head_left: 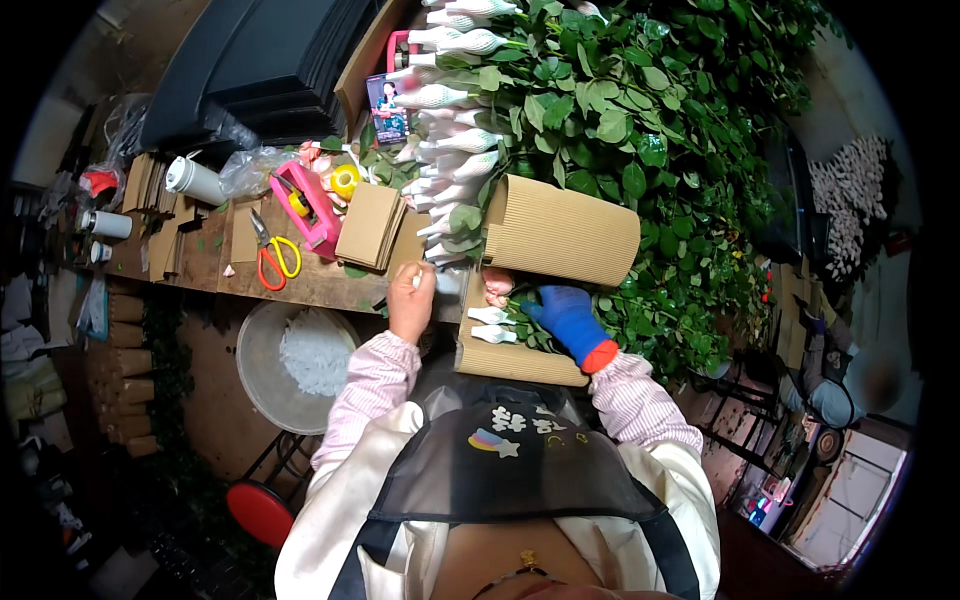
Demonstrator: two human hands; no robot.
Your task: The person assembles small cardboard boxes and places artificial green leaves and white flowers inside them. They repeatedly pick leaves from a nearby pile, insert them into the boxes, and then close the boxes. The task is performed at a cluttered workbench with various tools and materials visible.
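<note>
My bare left hand [410, 302] is closed at the table's front edge, beside the row of rose heads in white foam nets [462, 140]. A bit of white shows at its fingertips, too small to name. My right hand [567, 320], in a blue glove with an orange cuff, is closed round leafy rose stems [532, 328]. These lie on a corrugated cardboard sheet [515, 364] in front of me. At their left end are a bare pink rose [497, 285] and two netted white heads [492, 325]. Another bent corrugated sheet [570, 232] arches just beyond my right hand.
Leafy stems [640, 110] pile up across the right side. On the left stand a cardboard stack [370, 228], a pink tape dispenser [312, 215], scissors [273, 250] and a white jug [195, 180]. Below the table edge sits a round tub [262, 375] of white nets, near a red stool [260, 512].
</note>
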